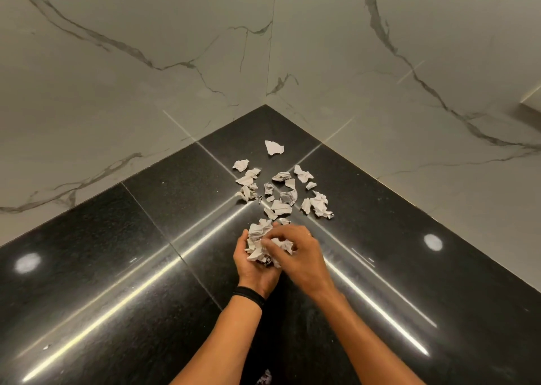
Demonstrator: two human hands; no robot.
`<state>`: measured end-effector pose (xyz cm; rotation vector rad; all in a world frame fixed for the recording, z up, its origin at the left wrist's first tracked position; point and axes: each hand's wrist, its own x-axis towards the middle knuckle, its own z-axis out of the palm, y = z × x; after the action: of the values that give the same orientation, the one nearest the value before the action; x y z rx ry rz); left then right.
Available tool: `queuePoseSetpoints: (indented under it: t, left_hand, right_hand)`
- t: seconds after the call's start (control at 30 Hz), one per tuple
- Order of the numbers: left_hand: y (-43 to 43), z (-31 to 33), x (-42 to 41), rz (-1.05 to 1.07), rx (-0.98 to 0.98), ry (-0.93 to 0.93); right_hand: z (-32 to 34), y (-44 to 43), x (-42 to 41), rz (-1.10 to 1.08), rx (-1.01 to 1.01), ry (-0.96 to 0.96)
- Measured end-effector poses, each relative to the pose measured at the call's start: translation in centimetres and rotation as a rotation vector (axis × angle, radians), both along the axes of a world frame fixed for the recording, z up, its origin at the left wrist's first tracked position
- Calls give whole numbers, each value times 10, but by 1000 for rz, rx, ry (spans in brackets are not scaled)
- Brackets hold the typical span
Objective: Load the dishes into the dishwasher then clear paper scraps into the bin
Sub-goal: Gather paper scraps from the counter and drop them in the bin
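The black polished table (146, 267) runs into a corner where 2 marble-veined walls (146, 62) meet. Both hands are over it, just short of that corner.

The left hand (254, 270), with a dark wristband (248, 295) at the wrist, lies palm up and cupped, gripping a wad of scraps (259, 242) from below. The right hand (301, 256) comes in over the wad from the right, its fingers (275, 235) curled down and pinching the crumpled paper, so the wad is clasped between the 2 hands.

Just beyond the hands, toward the corner, loose scraps (282, 206) lie spread on the table in a ragged cluster, most of them crumpled, some touching, some apart. The nearest pieces sit right by the top of the wad. 1 flatter torn piece (273, 147) lies alone past the cluster, closest to the corner.

A further printed scrap (265, 377) shows at the bottom edge between the forearms, and a tiny white fleck (46, 347) lies far to the left. A pale ledge (530, 106) juts from the right wall at the picture's edge. Nothing stands between the hands and the loose paper.
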<state>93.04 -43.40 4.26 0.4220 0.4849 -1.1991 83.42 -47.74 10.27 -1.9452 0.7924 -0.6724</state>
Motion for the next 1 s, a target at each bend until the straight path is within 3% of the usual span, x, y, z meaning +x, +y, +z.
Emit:
queuePoseSetpoints:
  t: [0.17,0.33,0.43,0.53,0.6,0.7,0.83,0.9,1.0]
  left_hand:
    - [3,-1,11,61,-49,45]
    - [8,-3,17,94,-5,17]
    - [10,-7,24,85,10,-11]
    - [12,-6,30,94,31,-35]
    - [11,-5,32,85,32,-44]
    - [7,-6,30,84,17,-18]
    - [-1,-12,26,87,-27,44]
    - [-2,-13,25,79,-56,42]
    - [-2,-8,25,116,-61,47]
  right_hand:
    - [-16,-38,15,-244,138,-15]
    - [-55,-80,26,-123,-122,484]
    - [-71,-84,30,-27,-260,576]
    - [-70,-75,28,-137,-175,469]
    - [-54,-63,27,-255,-27,290]
    - [-16,-34,26,-205,139,23]
    - [3,5,19,-24,78,39]
    - [-3,13,17,-22,24,74]
    - [-9,5,22,-118,92,-22]
